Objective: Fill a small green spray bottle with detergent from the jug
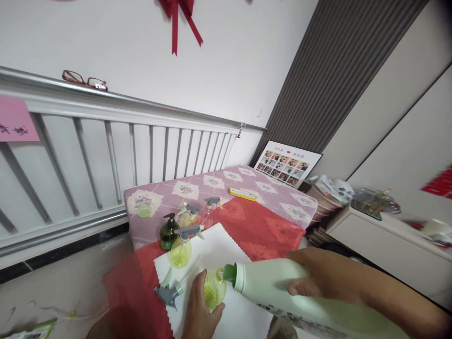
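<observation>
My left hand [201, 308] is wrapped round a small clear spray bottle [214, 288] without its head, holding yellow-green liquid. In my right hand [314, 275] a large pale green detergent bottle [270, 278] is tipped nearly level, its green spout [229, 273] at the small bottle's mouth. Whether liquid is flowing, I cannot tell. A loose grey spray head [169, 294] lies left of my left hand. Beyond it stands a spray bottle [181, 256] with its head on, partly filled with yellow-green liquid. Behind are a dark green pump bottle [169, 234] and two more spray bottles [190, 217].
A white scalloped sheet [226, 240] lies over a red cloth [271, 226] on a table with a floral pink cover [215, 182]. A yellow-edged box [242, 194] and a pale green lid [144, 211] rest farther back. White railings [141, 150] run behind; a cabinet [381, 235] stands right.
</observation>
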### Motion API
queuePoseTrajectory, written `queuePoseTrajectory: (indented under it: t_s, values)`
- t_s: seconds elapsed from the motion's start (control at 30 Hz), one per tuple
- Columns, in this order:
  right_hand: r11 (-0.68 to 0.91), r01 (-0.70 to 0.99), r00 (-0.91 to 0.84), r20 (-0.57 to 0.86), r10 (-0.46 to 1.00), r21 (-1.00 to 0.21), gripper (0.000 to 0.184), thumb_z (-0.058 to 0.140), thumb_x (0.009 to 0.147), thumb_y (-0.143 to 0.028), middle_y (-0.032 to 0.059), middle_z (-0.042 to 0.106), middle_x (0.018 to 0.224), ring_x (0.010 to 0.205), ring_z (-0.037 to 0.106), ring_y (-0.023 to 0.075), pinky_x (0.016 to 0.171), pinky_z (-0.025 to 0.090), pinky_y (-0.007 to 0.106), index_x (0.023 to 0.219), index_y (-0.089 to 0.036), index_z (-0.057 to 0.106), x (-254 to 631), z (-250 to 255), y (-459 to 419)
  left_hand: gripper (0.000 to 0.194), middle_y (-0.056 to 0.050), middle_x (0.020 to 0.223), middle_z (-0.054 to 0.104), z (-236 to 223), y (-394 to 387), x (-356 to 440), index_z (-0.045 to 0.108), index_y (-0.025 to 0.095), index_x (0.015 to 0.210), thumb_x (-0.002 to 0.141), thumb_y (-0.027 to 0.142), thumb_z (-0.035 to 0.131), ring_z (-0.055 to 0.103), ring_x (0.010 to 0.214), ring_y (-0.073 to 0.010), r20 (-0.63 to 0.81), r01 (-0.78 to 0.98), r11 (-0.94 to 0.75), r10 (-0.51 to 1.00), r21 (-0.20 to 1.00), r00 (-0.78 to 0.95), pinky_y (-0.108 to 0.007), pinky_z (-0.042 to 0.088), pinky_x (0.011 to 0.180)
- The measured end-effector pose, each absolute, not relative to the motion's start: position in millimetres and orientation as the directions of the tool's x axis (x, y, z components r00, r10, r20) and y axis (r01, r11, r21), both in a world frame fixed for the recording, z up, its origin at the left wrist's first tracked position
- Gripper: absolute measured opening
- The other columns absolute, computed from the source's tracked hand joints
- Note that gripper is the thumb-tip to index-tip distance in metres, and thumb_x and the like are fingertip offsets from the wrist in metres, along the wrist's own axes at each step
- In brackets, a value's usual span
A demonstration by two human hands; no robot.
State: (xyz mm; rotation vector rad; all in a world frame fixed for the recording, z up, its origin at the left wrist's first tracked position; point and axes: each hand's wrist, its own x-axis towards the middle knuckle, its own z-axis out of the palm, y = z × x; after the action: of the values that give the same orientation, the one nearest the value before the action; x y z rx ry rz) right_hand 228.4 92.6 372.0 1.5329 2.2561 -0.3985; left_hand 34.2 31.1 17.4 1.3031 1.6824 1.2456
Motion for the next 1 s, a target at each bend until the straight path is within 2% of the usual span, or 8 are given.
queuePoseTrajectory:
  t_s: [0.3, 0.6, 0.73, 1.0]
  values:
    - [0.336, 0.941, -0.309, -0.495, 0.812, -0.036, 0.034, 0.064, 0.075, -0.050, 0.0087, 0.075, 0.106, 0.093, 0.069, 0.0314, 0.072, 0.048, 0.033, 0.097, -0.025, 0.069, 225.6, 374.8, 93.3, 0.087, -0.020, 0.158, 0.037, 20.4, 31.7, 32.2, 0.027, 0.009, 0.146, 0.068, 0.025, 0.060, 0.033, 0.149, -0.0289, -0.003, 0.361, 0.097, 0.968, 0.928, -0.252, -0.043, 0.027, 0.125]
    - [0.331, 0.942, -0.312, -0.500, 0.808, -0.052, 0.034, 0.064, 0.075, -0.050, 0.0097, 0.075, 0.108, 0.095, 0.068, 0.0318, 0.072, 0.047, 0.033, 0.096, -0.024, 0.069, 222.8, 377.3, 91.1, 0.085, -0.019, 0.157, 0.039, 17.7, 30.5, 32.5, 0.028, 0.008, 0.146, 0.069, 0.025, 0.060, 0.034, 0.148, -0.0277, 0.016, 0.394, 0.090, 0.966, 0.915, -0.257, -0.041, 0.029, 0.125]
    - [0.313, 0.949, -0.280, -0.506, 0.816, -0.020, 0.031, 0.064, 0.074, -0.045, 0.0105, 0.074, 0.110, 0.097, 0.068, 0.0331, 0.072, 0.046, 0.033, 0.096, -0.023, 0.069, 218.7, 380.7, 89.4, 0.087, -0.019, 0.157, 0.039, 18.2, 31.2, 32.2, 0.027, 0.007, 0.147, 0.068, 0.026, 0.059, 0.034, 0.148, -0.0262, 0.005, 0.395, 0.099, 0.967, 0.913, -0.255, -0.038, 0.028, 0.125]
    - [0.334, 0.943, -0.287, -0.511, 0.810, -0.001, 0.033, 0.063, 0.075, -0.046, 0.0120, 0.074, 0.108, 0.095, 0.067, 0.0333, 0.071, 0.045, 0.033, 0.096, -0.022, 0.069, 217.6, 380.7, 90.2, 0.089, -0.019, 0.157, 0.038, 16.1, 32.2, 33.4, 0.026, 0.005, 0.147, 0.068, 0.026, 0.059, 0.033, 0.148, -0.0247, 0.012, 0.422, 0.101, 0.966, 0.901, -0.258, -0.036, 0.028, 0.124]
